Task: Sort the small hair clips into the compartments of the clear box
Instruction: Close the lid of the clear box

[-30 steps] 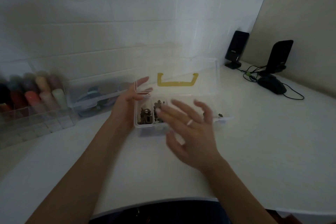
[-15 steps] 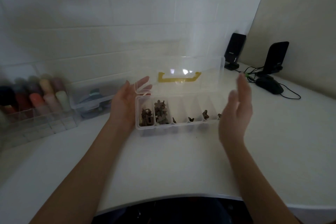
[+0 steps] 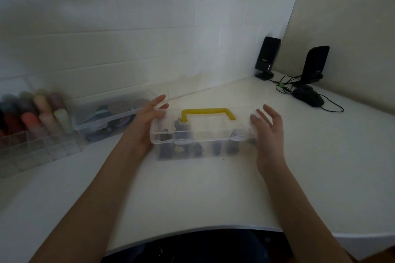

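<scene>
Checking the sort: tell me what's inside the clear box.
Through the clear box dark small clips show, spread across several compartments. The shut lid and blur hide their count and exact types.

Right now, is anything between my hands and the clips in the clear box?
Yes. The lid with the yellow handle is down over the clear box, covering the clips. The left hand and right hand are at its two ends.
</scene>
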Motion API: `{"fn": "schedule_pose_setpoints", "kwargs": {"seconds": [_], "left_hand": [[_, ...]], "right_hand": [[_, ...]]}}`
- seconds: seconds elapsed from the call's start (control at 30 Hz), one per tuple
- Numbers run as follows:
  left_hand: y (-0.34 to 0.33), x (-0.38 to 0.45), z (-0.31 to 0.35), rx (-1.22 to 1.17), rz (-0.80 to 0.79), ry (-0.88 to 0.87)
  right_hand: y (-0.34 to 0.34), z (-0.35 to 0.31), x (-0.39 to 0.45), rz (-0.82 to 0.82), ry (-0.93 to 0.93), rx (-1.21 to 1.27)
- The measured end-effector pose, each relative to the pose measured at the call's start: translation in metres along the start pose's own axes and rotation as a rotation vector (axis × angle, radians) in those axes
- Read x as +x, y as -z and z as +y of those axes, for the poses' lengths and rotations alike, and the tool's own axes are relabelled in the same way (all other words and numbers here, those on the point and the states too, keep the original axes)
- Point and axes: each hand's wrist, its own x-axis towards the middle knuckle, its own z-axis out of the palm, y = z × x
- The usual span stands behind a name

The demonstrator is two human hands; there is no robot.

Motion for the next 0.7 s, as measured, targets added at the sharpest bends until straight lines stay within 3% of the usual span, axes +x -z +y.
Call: {"fn": "schedule_pose_setpoints", "kwargs": {"seconds": [0.13, 0.33, 0.47, 0.63, 0.7], "left_hand": [[-0.003, -0.007, 0.003, 0.061, 0.033, -0.067], [-0.007, -0.011, -0.004, 0.149, 0.176, -0.193], [-0.008, -0.019, -0.01, 0.198, 0.241, -0.229], [0.003, -0.031, -0.004, 0.198, 0.087, -0.073], [0.004, -0.041, -0.007, 0.388, -0.022, -0.098]], "right_hand": [[0.003, 0.005, -0.003, 0.024, -0.078, -0.003], [0.001, 0.002, -0.006, 0.023, 0.068, -0.148], [0.008, 0.004, -0.015, -0.047, 0.105, -0.115], [0.021, -0.001, -0.024, -0.316, 0.135, -0.216], [0.023, 0.0, -0.025, -0.379, 0.132, -0.224]]}}
